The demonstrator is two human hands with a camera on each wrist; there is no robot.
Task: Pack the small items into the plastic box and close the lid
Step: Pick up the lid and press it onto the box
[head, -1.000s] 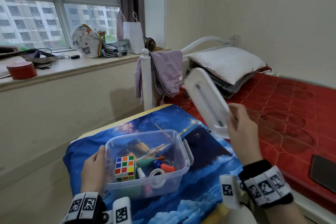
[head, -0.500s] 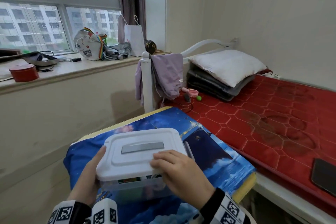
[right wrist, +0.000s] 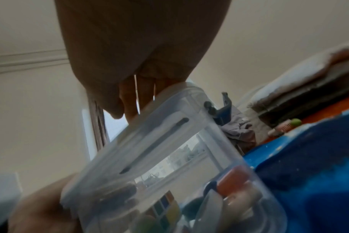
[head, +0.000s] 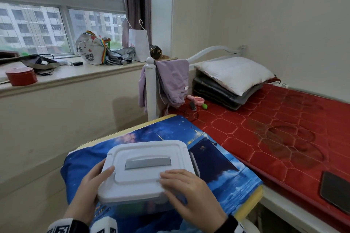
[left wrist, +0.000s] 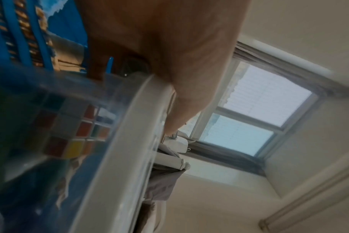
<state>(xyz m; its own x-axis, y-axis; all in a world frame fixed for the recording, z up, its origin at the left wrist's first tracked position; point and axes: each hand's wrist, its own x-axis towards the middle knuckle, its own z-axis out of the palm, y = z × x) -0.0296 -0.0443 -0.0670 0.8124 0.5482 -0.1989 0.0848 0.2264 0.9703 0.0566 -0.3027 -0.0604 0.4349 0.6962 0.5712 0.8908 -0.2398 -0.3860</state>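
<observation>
Pressing the white lid (head: pixel 145 168) down onto the plastic box (head: pixel 151 206) on the blue-clothed counter (head: pixel 227 176).

Resting on the near right part of the lid with the right hand (head: pixel 189 193), fingers (head: pixel 174 175) lying straight and close together, flat on the top just below the grey handle (head: pixel 148 162). Gripping the box's left end with the left hand (head: pixel 89 191), thumb hooking over the lid's left edge, remaining fingers hidden behind the box wall. Showing through the clear wall in the left wrist view: a colour cube (left wrist: pixel 74 129), blurred; in the right wrist view, an orange-red piece (right wrist: pixel 232 179) among other indistinct small items. Lying on the red bed (head: pixel 265 128) beyond the counter: a white pillow (head: pixel 233 73) and a dark phone (head: pixel 335 189) at the right edge.
</observation>
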